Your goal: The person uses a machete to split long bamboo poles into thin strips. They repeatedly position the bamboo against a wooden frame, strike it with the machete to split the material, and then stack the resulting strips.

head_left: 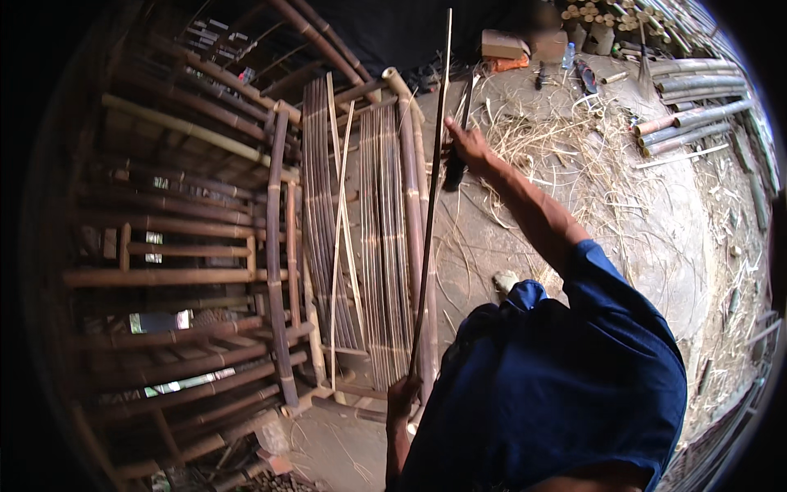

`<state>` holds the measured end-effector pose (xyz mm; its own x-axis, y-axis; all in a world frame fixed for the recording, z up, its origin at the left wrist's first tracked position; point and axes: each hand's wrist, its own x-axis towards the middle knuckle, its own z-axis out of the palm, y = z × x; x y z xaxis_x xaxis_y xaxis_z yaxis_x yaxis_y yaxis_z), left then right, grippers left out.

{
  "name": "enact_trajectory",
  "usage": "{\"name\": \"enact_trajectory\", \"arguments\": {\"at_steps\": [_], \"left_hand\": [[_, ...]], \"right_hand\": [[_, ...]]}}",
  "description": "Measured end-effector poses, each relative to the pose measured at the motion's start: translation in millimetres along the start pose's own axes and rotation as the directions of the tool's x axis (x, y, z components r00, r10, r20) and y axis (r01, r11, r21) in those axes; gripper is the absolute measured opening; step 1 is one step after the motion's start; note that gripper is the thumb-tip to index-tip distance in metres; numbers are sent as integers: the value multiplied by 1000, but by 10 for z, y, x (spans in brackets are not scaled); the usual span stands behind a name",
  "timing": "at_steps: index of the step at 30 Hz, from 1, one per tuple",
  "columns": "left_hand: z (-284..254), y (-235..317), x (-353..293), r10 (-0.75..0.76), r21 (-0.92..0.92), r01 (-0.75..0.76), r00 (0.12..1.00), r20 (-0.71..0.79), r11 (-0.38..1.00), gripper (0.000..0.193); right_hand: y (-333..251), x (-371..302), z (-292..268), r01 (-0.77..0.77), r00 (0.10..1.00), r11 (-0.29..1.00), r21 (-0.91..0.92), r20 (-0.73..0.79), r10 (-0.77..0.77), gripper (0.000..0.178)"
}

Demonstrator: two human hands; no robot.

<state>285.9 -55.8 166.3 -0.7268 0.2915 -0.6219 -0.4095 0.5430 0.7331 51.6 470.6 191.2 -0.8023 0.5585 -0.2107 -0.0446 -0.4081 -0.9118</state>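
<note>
A long, thin bamboo strip (431, 205) runs lengthwise in front of me, dark along most of its length and paler near its far end. My left hand (402, 395) is closed round its near end, low in the view. Farther out, my right hand (469, 149) grips what looks like a dark knife (468, 102), its narrow blade pointing away from me. The thumb side of that hand lies against the strip. Left of the strip, rows of split bamboo strips (381, 246) rest on a bamboo frame (408, 164), with two pale strips (338, 230) lying loose across them.
Bamboo racks (176, 276) fill the left side. Curly shavings (566, 139) cover the floor to the right. Cut bamboo poles (689, 123) lie at the far right, near a water bottle (568, 56) and a cardboard box (502, 44). A person (541, 41) is at the back.
</note>
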Motion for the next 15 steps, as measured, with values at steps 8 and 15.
{"name": "enact_trajectory", "arguments": {"at_steps": [8, 15], "left_hand": [[565, 1207, 566, 201, 34, -202, 979, 36, 979, 27], [595, 1386, 1047, 157, -222, -152, 988, 4, 963, 44]], "right_hand": [[747, -355, -501, 727, 659, 184, -662, 598, -456, 50], [1169, -1507, -150, 398, 840, 579, -712, 536, 82, 35]]}}
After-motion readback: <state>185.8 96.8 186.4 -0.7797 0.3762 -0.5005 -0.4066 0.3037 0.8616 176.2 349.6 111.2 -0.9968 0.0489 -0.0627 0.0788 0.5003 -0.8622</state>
